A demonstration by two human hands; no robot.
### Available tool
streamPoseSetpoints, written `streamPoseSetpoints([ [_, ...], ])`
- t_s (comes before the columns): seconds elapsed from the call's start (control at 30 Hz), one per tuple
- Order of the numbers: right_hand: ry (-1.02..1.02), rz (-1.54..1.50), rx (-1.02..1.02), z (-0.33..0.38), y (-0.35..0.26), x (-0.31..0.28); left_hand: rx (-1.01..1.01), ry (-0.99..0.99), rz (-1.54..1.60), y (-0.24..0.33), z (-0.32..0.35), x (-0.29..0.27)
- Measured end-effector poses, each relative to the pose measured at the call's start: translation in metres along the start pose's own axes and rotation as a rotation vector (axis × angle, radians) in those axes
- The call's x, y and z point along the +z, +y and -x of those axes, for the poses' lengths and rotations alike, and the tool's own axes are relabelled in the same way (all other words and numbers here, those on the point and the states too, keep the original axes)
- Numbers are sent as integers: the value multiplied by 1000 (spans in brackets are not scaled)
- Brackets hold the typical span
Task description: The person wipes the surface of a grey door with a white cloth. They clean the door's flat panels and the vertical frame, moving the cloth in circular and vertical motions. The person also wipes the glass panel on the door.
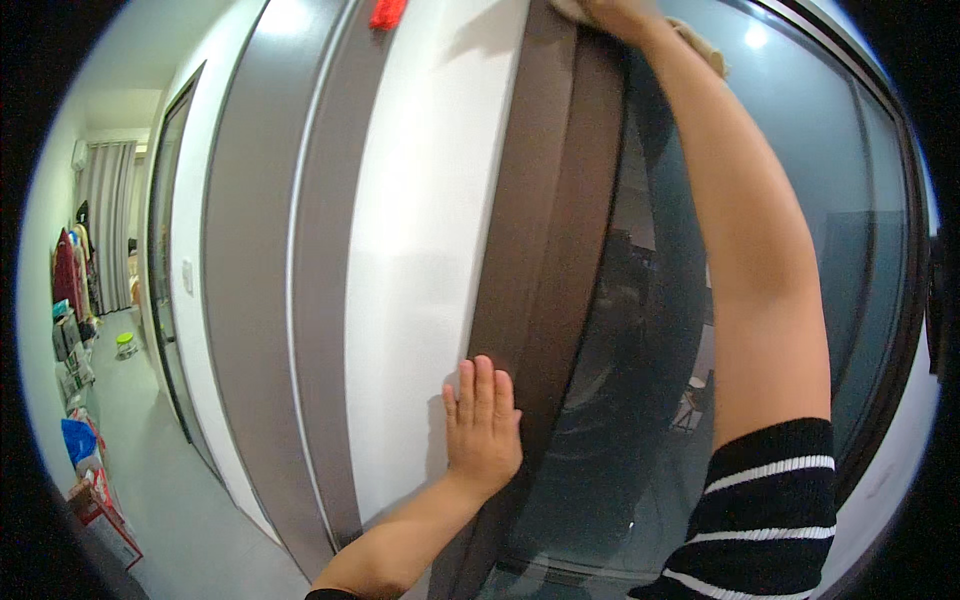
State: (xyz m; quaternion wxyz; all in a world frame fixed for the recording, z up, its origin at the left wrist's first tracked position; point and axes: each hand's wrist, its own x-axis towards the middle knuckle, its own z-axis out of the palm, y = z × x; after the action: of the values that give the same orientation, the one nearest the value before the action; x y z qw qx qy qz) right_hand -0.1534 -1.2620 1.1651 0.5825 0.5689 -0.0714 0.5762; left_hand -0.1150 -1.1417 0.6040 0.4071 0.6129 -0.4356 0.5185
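The glass pane [640, 420] looks glossy, the brown frame [550, 230] matt, the white wall [425, 230] smooth.

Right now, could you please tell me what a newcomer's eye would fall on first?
Probably the raised right arm in a black, white-striped sleeve on the right side, its right hand at a beige cloth by the top edge. Next comes the left hand, fingers up, at the dark brown frame, lower centre.

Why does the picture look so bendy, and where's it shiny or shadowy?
In the head view, the fisheye lens bows the grey panel; a bright light glares on the glass; the left hand casts a shadow on the white wall.
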Motion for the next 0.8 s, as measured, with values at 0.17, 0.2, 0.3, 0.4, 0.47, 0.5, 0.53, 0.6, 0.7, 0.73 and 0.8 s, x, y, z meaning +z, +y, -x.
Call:
streamPoseSetpoints([
  [0.17, 127, -247, 434, 4, -49, -72, 32, 36, -32, -6, -2, -5],
  [0.2, 220, -281, 357, 19, -51, -75, 30, 30, -1, 1, -3, 2],
  [0.3, 159, -651, 427, 59, -92, -111, 12, 0, -75, -4, 0, -6],
  [0.4, 294, -652, 343, 126, -135, -130, 0, -8, -68, -6, -3, -10],
  [0.47, 179, -764, 238, 190, -162, -147, -15, -24, -31, 0, -2, -4],
  [0.5, 189, -785, 186, 222, -179, -164, -12, -21, -32, -2, -1, -4],
  [0.53, 196, -803, 136, 254, -194, -183, -30, -48, -30, -2, 1, -1],
  [0.6, 28, -892, -37, 301, -201, -220, -59, -83, -33, -1, 4, 5],
  [0.7, -160, -820, -76, 316, -196, -226, 21, 10, -26, -5, 9, 6],
  [0.73, -127, -817, -72, 306, -190, -217, 28, 26, -32, -6, 8, 4],
  [0.8, 47, -650, -68, 280, -166, -185, 26, 9, -36, 11, -3, -5],
])
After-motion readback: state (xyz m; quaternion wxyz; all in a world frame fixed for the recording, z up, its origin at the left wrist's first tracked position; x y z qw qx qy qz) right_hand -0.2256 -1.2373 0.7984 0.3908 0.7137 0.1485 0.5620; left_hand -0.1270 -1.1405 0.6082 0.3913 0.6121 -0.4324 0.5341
